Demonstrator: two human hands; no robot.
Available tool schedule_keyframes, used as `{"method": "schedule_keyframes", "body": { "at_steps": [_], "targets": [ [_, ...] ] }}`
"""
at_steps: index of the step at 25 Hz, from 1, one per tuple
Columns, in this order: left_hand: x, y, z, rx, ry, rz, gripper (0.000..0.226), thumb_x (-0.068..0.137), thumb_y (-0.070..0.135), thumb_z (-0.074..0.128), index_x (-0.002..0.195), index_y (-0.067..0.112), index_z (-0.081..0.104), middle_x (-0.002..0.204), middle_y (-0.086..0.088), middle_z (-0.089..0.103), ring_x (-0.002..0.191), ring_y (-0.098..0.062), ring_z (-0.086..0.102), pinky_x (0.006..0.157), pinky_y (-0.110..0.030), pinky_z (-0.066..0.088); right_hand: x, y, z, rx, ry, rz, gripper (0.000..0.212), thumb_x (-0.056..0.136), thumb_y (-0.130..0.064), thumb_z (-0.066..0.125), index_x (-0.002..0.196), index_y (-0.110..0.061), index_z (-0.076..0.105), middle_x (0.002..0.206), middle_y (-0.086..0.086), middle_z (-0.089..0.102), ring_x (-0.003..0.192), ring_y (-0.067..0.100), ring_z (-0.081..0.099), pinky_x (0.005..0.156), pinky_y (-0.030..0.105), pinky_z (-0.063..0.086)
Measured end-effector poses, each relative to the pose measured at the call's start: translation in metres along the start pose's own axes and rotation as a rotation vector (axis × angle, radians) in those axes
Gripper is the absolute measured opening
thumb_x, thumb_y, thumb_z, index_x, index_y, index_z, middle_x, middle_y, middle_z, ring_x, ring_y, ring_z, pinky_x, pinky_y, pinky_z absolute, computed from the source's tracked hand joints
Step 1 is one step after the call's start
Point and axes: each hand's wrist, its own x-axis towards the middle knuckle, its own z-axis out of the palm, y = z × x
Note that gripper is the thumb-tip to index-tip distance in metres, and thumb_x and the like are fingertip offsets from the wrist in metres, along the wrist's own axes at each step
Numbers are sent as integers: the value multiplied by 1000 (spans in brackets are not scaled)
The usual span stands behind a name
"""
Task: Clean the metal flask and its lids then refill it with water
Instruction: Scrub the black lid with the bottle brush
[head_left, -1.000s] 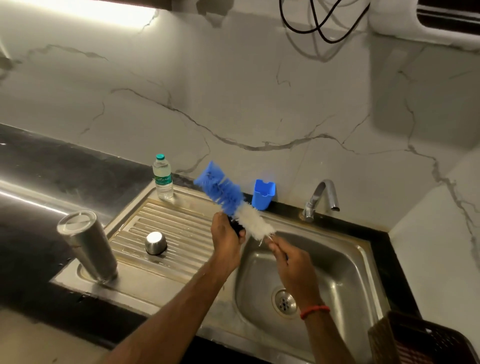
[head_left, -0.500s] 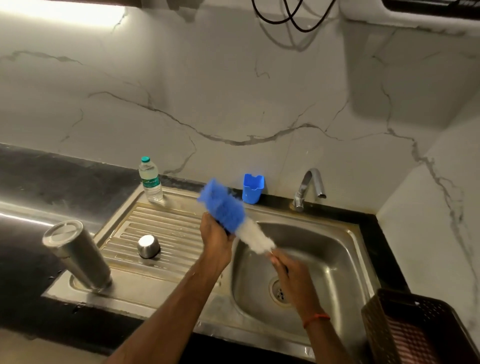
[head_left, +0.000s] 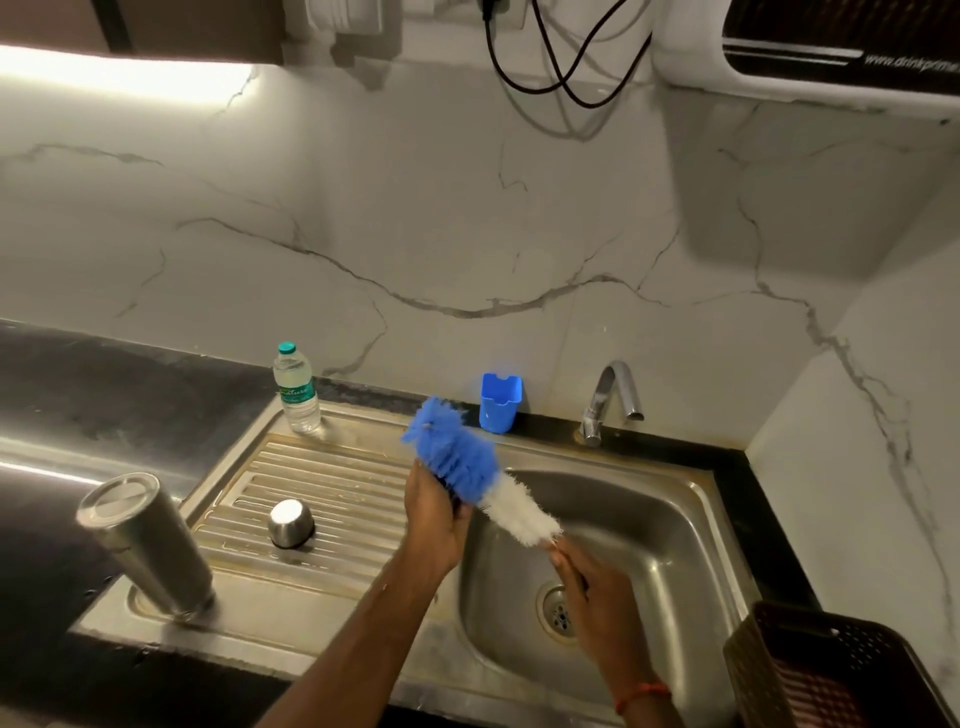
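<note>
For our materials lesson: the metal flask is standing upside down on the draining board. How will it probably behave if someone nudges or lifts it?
The metal flask is tall and narrow, so a sideways nudge would probably tip it. Being round, it would likely roll across the draining board once down. Its smooth steel may be slippery, especially if wet.

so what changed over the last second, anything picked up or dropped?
Nothing picked up or dropped. The right hand keeps the handle of the bottle brush, and the left hand stays wrapped around a dark object under the blue bristles; the pair has sunk slightly toward the sink. The camera tilted up. Flask, small steel lid and water bottle haven't moved.
</note>
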Motion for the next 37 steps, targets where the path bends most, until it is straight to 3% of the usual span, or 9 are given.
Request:
{"method": "schedule_keyframes", "body": {
  "at_steps": [6,11,16,19,21,26,30,33,37],
  "targets": [
    [-12,-10,19,84,19,59,21,106,22,46,99,10,62,74,-7,61,53,-13,54,46,-23,46,24,-14,1,53,47,-33,19,97,-25,63,105,-41,69,81,-27,66,78,-2,65,65,14,50],
    [-12,-9,6,105,93,108,19,105,22,50,101,10,65,83,-6,68,75,-17,67,67,-32,57,-5,18,-11,80,57,2,30,85,-81,38,102,-69,60,92,-33,68,91,-7,66,79,16,53],
    [-27,-11,6,310,22,131,27,106,21,45,86,10,59,66,-5,54,50,-10,49,45,-22,42,24,-11,0,22,38,-90,23,94,-45,53,115,-49,63,96,-29,66,92,-7,64,78,26,57],
    [-15,-2,-18,200,-67,-64,21,106,20,44,93,15,60,76,-1,60,63,-12,60,68,-32,61,9,8,-10,54,20,-63,24,92,-69,44,107,-64,62,99,-29,70,96,-8,64,83,18,53],
    [-16,-5,-9,187,-69,-24,22,105,25,47,91,13,60,73,-3,57,54,-11,57,53,-26,54,0,15,-14,98,-2,-17,17,92,-62,52,105,-71,59,104,-35,67,97,-9,64,83,13,51],
    [-12,-10,15,34,-66,-38,33,106,31,43,98,4,59,69,-7,53,41,-8,42,34,-18,35,30,-8,-5,122,-35,-23,34,96,-15,62,103,-49,65,102,-40,65,96,-8,65,84,15,53],
    [-7,4,12,-135,-164,-160,57,98,61,47,87,8,65,63,-4,48,38,-7,40,33,-17,36,9,15,-19,248,28,34,11,93,-42,62,93,-50,71,88,-17,71,79,5,67,71,25,57],
    [-4,2,4,-246,-227,-257,74,83,74,57,106,5,66,77,-11,59,42,-11,54,36,-18,47,12,16,-23,328,139,106,49,80,-81,48,77,-36,69,65,10,55,57,14,52,55,21,45],
    [5,7,3,-305,-154,-317,51,85,51,71,109,6,63,81,-12,60,60,-19,61,47,-25,56,34,-1,-31,399,156,172,37,95,-53,51,77,-24,68,58,3,42,55,5,41,55,20,36]
  ]
}}
